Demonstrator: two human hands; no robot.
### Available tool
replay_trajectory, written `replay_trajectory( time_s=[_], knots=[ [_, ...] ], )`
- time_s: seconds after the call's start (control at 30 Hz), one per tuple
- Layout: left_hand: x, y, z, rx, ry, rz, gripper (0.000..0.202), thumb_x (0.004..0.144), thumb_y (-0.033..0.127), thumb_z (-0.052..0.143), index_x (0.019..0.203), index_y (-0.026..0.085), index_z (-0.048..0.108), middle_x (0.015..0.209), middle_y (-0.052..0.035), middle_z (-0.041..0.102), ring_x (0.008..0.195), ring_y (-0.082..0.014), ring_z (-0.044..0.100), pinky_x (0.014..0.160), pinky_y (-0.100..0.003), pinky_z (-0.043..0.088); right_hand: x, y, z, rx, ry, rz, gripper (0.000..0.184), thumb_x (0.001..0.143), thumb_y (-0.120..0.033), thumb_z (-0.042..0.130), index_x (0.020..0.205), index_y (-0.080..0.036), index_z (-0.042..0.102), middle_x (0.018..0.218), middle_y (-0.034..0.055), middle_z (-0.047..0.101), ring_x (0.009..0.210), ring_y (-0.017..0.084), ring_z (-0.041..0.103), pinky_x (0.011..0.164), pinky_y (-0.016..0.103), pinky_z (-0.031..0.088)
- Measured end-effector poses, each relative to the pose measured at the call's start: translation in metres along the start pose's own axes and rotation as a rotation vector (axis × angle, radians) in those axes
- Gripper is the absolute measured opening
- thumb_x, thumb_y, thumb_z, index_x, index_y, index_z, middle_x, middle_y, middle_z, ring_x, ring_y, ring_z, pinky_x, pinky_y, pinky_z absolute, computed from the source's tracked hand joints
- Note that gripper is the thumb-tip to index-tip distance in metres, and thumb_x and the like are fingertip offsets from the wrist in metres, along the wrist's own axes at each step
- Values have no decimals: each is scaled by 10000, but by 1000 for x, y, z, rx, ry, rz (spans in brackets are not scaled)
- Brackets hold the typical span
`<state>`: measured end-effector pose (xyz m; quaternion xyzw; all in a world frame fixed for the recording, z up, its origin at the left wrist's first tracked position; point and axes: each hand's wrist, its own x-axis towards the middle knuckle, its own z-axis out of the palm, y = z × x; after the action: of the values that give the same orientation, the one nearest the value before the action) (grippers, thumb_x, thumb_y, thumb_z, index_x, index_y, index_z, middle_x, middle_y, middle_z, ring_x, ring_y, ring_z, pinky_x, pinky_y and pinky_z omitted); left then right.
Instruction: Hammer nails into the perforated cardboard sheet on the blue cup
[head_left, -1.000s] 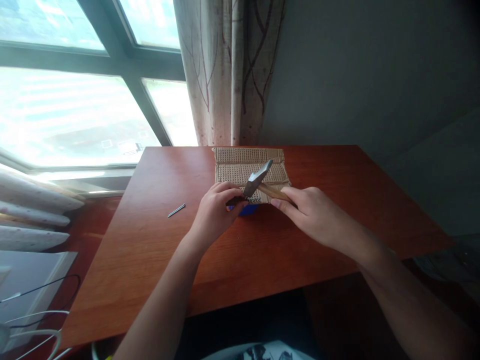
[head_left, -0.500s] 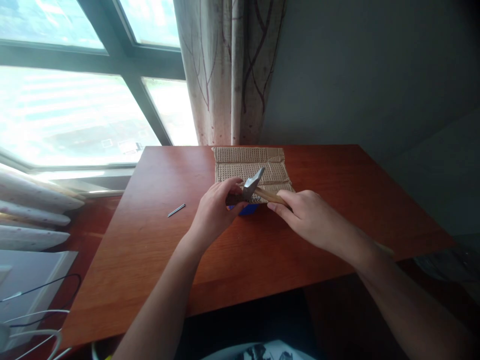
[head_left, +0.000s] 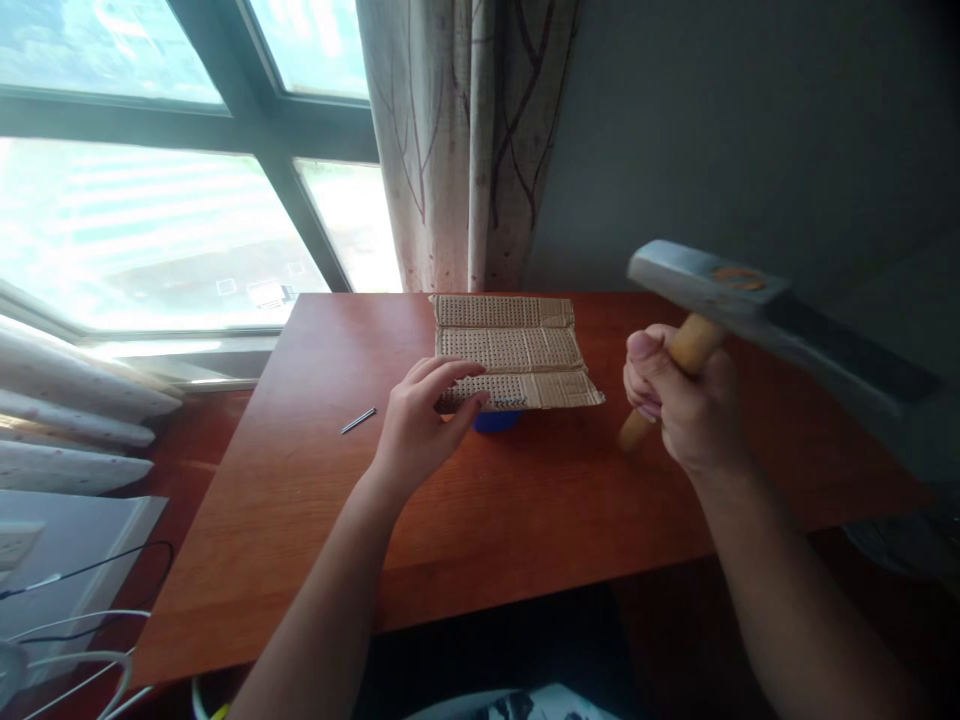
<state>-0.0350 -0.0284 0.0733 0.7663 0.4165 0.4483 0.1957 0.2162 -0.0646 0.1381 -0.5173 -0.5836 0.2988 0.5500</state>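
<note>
A flat piece of cardboard [head_left: 517, 350] punched with rows of small holes lies on the red-brown table [head_left: 315, 500], its near edge resting on a blue object [head_left: 495, 421]. My left hand [head_left: 424, 420] presses the cardboard's near left corner, fingers curled over its edge. My right hand [head_left: 686, 400] is closed round the wooden handle of a hammer [head_left: 780, 320], raised high at the right, its steel head close to the camera.
A loose nail [head_left: 358, 421] lies on the table left of my left hand. A window and a patterned curtain [head_left: 465, 140] stand behind the table. Cables [head_left: 82, 590] trail at the lower left beside the table edge.
The hammer head rested at the cardboard's near edge by my left fingers. My right hand has swung it up and to the right, away from the cardboard. My left hand stayed on the cardboard.
</note>
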Motion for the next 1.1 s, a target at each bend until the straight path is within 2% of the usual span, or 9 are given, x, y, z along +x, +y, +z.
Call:
replay_trajectory(
  time_s=[0.1, 0.2, 0.27, 0.4, 0.57, 0.7, 0.8, 0.9, 1.1],
  knots=[
    [1, -3, -16, 54, 120, -44, 179, 887, 230, 638, 1052, 198, 699, 1010, -50, 715, 894, -170, 664, 816, -304, 552, 3, 12, -3, 178, 65, -15, 466, 948, -502, 567, 613, -228, 392, 461, -90, 263, 362, 67, 260, 368, 242, 200],
    [-3, -12, -39, 168, 167, -142, 161, 891, 267, 621, 1014, 201, 702, 968, -36, 719, 816, -157, 669, 739, -279, 543, 2, 22, -7, 219, 128, -36, 470, 924, -488, 616, 598, -221, 408, 456, -88, 285, 358, 63, 280, 362, 236, 208],
    [-9, -20, -54, 307, 131, -213, 162, 890, 301, 612, 989, 213, 705, 955, -27, 721, 768, -153, 667, 691, -269, 521, -1, 27, -10, 216, 145, -29, 484, 907, -509, 633, 589, -219, 410, 457, -86, 295, 357, 63, 290, 358, 236, 216],
    [-24, -36, -72, 657, -40, -330, 174, 896, 332, 567, 912, 239, 713, 908, -22, 724, 757, -184, 672, 638, -286, 451, -4, 34, -12, 189, 158, -11, 503, 918, -549, 595, 590, -226, 390, 460, -86, 287, 355, 64, 282, 353, 238, 212],
    [-34, -41, -71, 902, -268, -440, 234, 925, 370, 509, 913, 268, 719, 976, -51, 731, 784, -240, 678, 567, -303, 362, -4, 37, -13, 216, 162, -7, 490, 918, -550, 592, 604, -231, 393, 455, -91, 277, 356, 68, 262, 360, 244, 199],
    [-35, -41, -69, 968, -372, -457, 268, 939, 379, 480, 933, 264, 722, 988, -78, 723, 813, -283, 676, 549, -311, 337, -4, 37, -13, 247, 163, -6, 479, 923, -511, 605, 598, -225, 399, 462, -86, 288, 366, 66, 266, 363, 243, 193],
    [-36, -43, -69, 989, -413, -429, 286, 946, 368, 461, 953, 254, 723, 1017, -93, 718, 810, -292, 676, 550, -318, 335, -4, 38, -12, 233, 163, -2, 501, 912, -545, 604, 592, -227, 384, 465, -87, 271, 367, 65, 257, 362, 244, 190],
    [-37, -45, -68, 1020, -426, -410, 306, 955, 355, 434, 945, 248, 720, 1004, -96, 716, 761, -263, 670, 549, -309, 341, -4, 40, -12, 212, 164, -2, 511, 903, -574, 598, 597, -231, 375, 464, -87, 267, 367, 66, 256, 362, 247, 193],
    [-37, -43, -65, 1021, -461, -435, 307, 961, 356, 421, 978, 250, 709, 1036, -84, 735, 808, -268, 688, 546, -305, 323, -3, 41, -13, 228, 165, -6, 479, 921, -516, 600, 607, -231, 378, 472, -87, 276, 370, 65, 259, 364, 244, 192]
  ],
)
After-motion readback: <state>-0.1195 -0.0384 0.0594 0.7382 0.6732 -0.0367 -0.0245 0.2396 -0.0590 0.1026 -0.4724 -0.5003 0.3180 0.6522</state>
